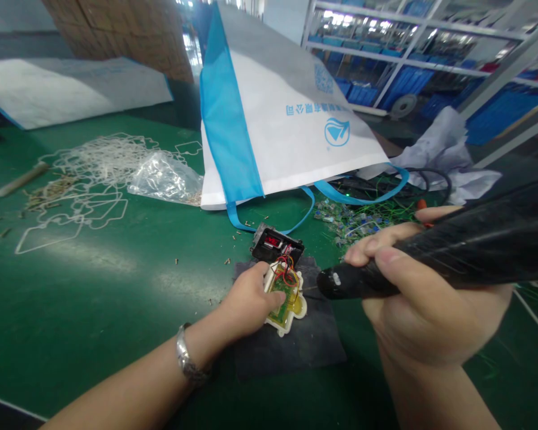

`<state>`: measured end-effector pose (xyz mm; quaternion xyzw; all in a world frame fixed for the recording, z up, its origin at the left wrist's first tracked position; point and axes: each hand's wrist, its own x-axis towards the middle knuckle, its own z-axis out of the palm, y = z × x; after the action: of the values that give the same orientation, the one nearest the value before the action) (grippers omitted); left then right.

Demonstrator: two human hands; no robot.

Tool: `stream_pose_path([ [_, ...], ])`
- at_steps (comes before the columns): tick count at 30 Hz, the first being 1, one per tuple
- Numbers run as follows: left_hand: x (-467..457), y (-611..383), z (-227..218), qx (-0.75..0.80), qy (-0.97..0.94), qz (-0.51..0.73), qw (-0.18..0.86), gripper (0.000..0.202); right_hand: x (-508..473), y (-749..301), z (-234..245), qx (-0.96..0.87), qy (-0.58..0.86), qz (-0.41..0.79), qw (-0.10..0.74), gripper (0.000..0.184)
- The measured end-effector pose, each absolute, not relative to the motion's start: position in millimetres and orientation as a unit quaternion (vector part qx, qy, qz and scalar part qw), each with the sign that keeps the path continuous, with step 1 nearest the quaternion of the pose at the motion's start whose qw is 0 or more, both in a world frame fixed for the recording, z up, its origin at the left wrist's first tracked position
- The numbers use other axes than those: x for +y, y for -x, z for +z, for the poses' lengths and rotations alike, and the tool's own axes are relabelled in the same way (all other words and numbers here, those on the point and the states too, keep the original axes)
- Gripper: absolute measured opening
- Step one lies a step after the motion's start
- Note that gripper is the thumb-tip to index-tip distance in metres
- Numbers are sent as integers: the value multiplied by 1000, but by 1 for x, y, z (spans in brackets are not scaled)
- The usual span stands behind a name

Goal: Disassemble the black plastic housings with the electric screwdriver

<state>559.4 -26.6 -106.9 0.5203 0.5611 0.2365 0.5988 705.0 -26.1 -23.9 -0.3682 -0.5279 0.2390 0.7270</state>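
Observation:
My left hand point(250, 298) presses down on a small cream plastic shell point(291, 298) holding a yellow-green circuit board with red wires. The shell lies on a dark grey mat point(305, 340). A black display module point(275, 243) with a red readout sits just behind it, joined by the wires. My right hand point(425, 298) grips a black soldering iron point(452, 251), held close to the camera. Its tip end points left, just right of the board.
A white and blue fabric bag point(278, 113) lies behind on the green table point(94, 286). A pile of small wired boards point(358, 218) sits right of it, with crumpled white sheeting point(443, 149). White plastic frames point(89, 179) and a clear bag point(165, 176) lie left. Shelving stands far right.

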Motion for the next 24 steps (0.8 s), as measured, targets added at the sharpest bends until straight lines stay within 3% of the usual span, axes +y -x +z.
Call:
stream_pose_path([
  [24, -28, -559, -107, 535, -477, 277, 640, 30, -30, -698, -22, -520, 362, 241, 736, 33],
])
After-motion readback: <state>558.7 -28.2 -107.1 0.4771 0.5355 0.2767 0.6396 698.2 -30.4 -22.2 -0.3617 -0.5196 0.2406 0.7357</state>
